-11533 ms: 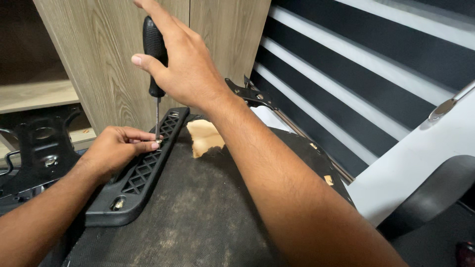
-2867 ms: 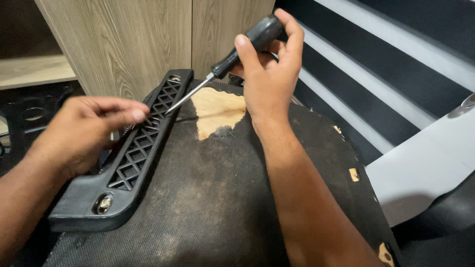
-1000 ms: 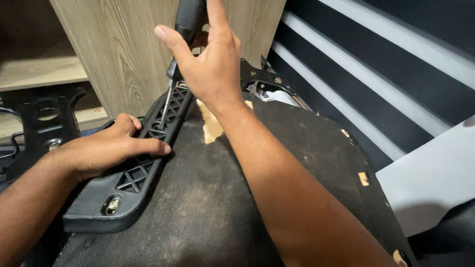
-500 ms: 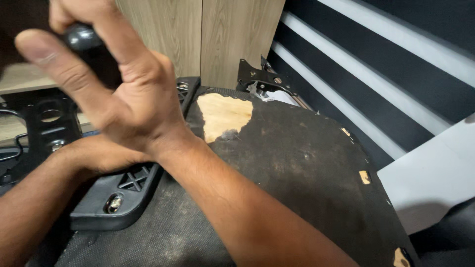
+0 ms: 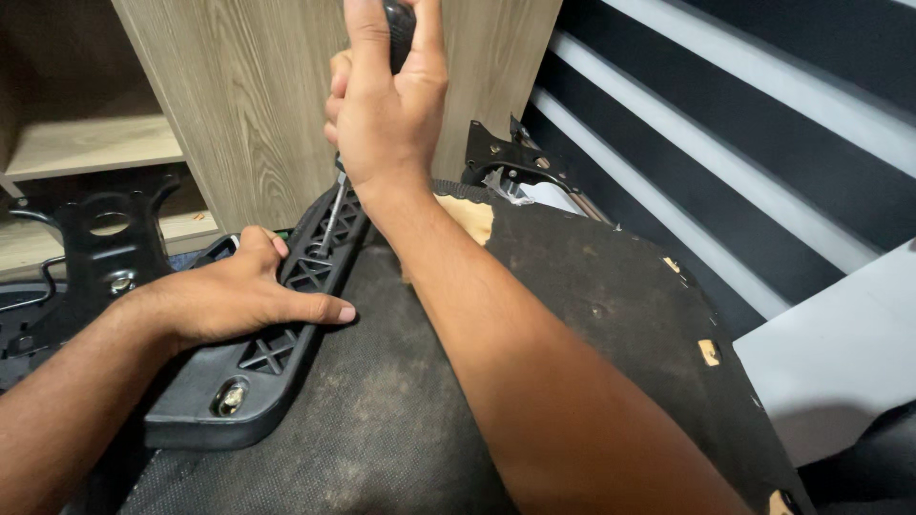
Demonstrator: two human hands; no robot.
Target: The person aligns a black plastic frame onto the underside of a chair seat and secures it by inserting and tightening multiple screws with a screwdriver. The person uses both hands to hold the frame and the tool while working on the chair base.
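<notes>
- At the far left, a black metal bracket (image 5: 105, 238) with round holes stood against a wooden shelf (image 5: 91, 153), off the left edge of the dark padded surface (image 5: 572, 315).
- The left hand (image 5: 224, 300) lay flat on the black lattice plastic part (image 5: 286, 324) along the surface's left edge. Its fingers were together over the outer rim and the thumb stretched across the ribs, pressing the part down rather than gripping it.
- 1 screw head (image 5: 229, 398) showed in the near end of that part, close to the surface's near left corner.
- The screwdriver (image 5: 334, 205) stood almost upright, its shaft running down into the lattice near the part's far end, just past the left fingertips.
- Compared with half a second earlier, when the right hand was lifted close to the camera with the handle clear of the part, the tip had come back down into the lattice. I judged that the driving had resumed at the far fixing.
- The right hand (image 5: 386, 105) was wrapped tight around the black handle, fingers curled closed on it, thumb up along the grip.
- A patch of bare tan foam (image 5: 472, 217) showed through the worn cover just right of the wrist.
- Another black bracket (image 5: 501, 157) sat at the surface's far edge, before a wood-grain panel (image 5: 267, 86).
- Right of that, a dark wall with pale stripes (image 5: 725, 114) ran away.
</notes>
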